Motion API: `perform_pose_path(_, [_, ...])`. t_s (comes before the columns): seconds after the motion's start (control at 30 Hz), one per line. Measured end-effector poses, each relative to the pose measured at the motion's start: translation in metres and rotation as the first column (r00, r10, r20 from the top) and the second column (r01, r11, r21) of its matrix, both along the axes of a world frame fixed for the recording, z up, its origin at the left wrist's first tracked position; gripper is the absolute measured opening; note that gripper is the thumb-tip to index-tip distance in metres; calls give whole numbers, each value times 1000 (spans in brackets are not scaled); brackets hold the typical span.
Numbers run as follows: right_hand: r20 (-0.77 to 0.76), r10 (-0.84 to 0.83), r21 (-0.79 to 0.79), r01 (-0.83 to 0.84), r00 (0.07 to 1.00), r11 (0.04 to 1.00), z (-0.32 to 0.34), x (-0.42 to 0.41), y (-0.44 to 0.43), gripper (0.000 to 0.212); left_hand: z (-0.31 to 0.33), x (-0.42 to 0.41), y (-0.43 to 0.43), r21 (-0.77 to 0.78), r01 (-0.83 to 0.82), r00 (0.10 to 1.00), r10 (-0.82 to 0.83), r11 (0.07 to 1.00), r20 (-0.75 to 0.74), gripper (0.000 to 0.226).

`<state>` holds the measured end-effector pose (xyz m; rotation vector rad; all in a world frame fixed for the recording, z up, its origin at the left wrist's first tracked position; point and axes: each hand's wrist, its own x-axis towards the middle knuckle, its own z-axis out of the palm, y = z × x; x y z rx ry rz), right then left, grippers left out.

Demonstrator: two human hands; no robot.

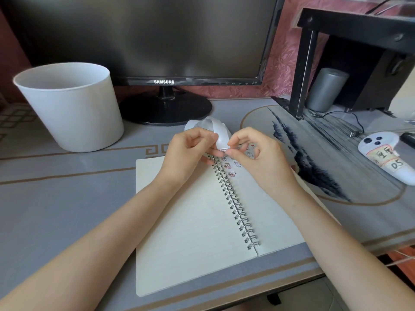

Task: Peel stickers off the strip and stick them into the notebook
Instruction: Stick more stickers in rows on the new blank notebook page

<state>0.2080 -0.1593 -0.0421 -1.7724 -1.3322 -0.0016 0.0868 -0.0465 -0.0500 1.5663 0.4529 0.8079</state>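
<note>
White bucket (69, 106), cream lined notebook (193, 223)

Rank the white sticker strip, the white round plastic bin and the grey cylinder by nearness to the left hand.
1. White sticker strip: pinched in the left hand.
2. White round plastic bin: to its left.
3. Grey cylinder: far right, at the back.

Open tabletop (56, 198) runs left of the notebook (190, 221), right up to the white bucket (69, 106) standing at back left. Behind, the monitor base (165, 110) blocks the way. On the right, a black rack leg (302, 70), a cable (355, 133) and a white controller (386, 158) crowd the side.
</note>
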Motion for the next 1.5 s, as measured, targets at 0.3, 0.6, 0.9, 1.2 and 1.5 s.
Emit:
perform_pose_path(0.3, [-191, 15, 110, 6, 982, 994, 8, 0, -1, 12, 1, -2, -3, 49, 68, 998, -67, 997, -11, 17])
perform_pose_path(0.6, [-136, 9, 82, 3, 991, 997, 11, -7, -5, 8, 0, -2, -4, 16, 92, 996, -92, 996, 13, 8])
perform_pose_path(0.9, [-142, -13, 61, 22, 990, 998, 11, -7, -4, 5, 0, -1, -4, -4, 83, 996, -83, 997, 14, 8])
perform_pose_path(1.2, [-86, -37, 13, 38, 996, 999, 8, -4, -2, 4, -1, 0, -4, 10, 80, 997, -80, 997, -7, 8])
perform_pose_path(1.5, [81, 61, 14, -62, 995, 998, 6, 4, -8, 4, -1, -1, -3, -8, 71, 997, -71, 997, -9, 12])
